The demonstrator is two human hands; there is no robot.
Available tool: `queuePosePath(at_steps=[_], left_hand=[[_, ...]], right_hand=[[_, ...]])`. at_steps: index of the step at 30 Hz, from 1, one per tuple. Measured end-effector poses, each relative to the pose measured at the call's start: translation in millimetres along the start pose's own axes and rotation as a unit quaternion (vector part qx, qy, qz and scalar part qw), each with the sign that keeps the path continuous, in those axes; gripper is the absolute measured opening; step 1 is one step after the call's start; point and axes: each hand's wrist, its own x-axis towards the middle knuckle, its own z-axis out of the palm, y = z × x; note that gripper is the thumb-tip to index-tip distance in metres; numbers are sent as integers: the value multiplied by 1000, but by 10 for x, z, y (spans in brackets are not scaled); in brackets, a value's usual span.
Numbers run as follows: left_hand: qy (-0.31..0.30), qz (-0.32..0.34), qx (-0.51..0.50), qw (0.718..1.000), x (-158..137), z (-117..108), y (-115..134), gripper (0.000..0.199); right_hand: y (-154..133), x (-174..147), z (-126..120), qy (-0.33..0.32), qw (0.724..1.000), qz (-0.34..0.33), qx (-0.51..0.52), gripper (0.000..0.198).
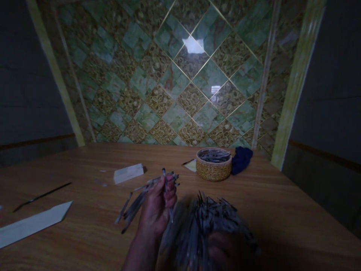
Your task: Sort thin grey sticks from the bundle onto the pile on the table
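Observation:
My left hand (161,205) is raised over the table with its fingers wrapped round a bundle of pens (138,203). They look like slender grey, partly see-through pens with dark ends, fanning out to the left behind the hand. Below and to the right lies a large loose pile of the same pens (214,214). My right hand (225,246) is low at the pile's near right side, dim and blurred. Its fingers look bent over the pens, but whether they grip any is hidden in shadow.
Beyond the pile stands a round woven basket (213,171) full of similar pens. A dark blue cloth (241,160) touches its right side, and a pale paper (191,165) lies at its left. Leftward are a white box (128,173), a thin dark rod (42,196) and a pale flat strip (36,224).

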Motion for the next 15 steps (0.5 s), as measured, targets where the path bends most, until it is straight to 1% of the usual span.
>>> queuePosePath(at_steps=[3, 6, 9, 12, 15], left_hand=[[16, -72, 68, 995, -39, -193, -356, 12], [6, -115, 119, 986, -47, -321, -585, 19], [0, -132, 151, 980, -58, -339, -733, 22], [-17, -145, 175, 974, -79, -334, -845, 22], [-44, -151, 193, 968, -106, -369, -914, 22]], right_hand=[[250, -67, -386, 18, 999, 33, -38, 26], [485, -116, -601, 39, 995, 54, -77, 27], [669, -110, -619, 29, 991, 46, -119, 21], [753, -80, -538, 34, 993, 51, -103, 19], [736, -68, -464, 55, 994, 50, -76, 22]])
